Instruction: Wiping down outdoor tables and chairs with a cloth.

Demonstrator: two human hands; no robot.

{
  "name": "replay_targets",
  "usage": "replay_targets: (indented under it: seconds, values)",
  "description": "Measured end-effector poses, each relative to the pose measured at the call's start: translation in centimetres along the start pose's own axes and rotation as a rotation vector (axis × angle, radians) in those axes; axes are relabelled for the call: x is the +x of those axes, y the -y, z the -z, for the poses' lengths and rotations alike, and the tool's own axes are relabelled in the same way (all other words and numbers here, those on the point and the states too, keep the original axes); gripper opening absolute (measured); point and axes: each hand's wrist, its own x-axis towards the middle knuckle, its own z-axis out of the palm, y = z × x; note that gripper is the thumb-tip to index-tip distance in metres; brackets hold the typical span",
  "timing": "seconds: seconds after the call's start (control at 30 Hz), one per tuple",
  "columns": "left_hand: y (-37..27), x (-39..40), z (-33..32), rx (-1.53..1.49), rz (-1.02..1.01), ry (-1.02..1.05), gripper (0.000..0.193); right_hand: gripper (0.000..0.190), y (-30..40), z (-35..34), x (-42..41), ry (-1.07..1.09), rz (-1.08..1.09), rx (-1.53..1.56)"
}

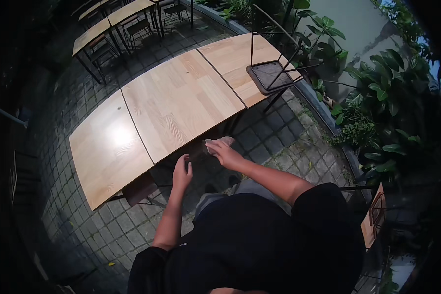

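A crumpled, pinkish-grey cloth [227, 140] is gripped in my right hand [224, 154], just off the near edge of the wooden table [176, 106]. To its left, my left hand [182, 174] holds nothing, its thumb and fingers apart, close to the same edge. The pale wood tops stand side by side with dark seams between them, and bright light glares off the left one. On the right-hand top, a metal-framed chair [271, 75] rests upside down, seat against the wood and legs up.
Below the near left edge sits a dark brown chair seat [141, 189]. Leafy plants [382, 92] and a low kerb [316, 106] border the right side. Further tables [130, 11] with chairs [137, 27] stand beyond, on grey paving [106, 228]. Another table [371, 228] is behind me at right.
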Motion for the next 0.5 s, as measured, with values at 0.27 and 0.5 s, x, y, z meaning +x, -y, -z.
replay_targets:
  seconds: [0.27,0.5]
  values:
    - [-17.6,9.1,-11.0,-0.179,-0.274,0.286,0.044,0.059,1.3,17.7,-9.6,-0.358,-0.164,0.002]
    - [-29.2,9.6,-22.5,-0.304,-0.319,0.513,0.05,0.05,-4.1,27.5,-20.0,-0.538,-0.253,0.377]
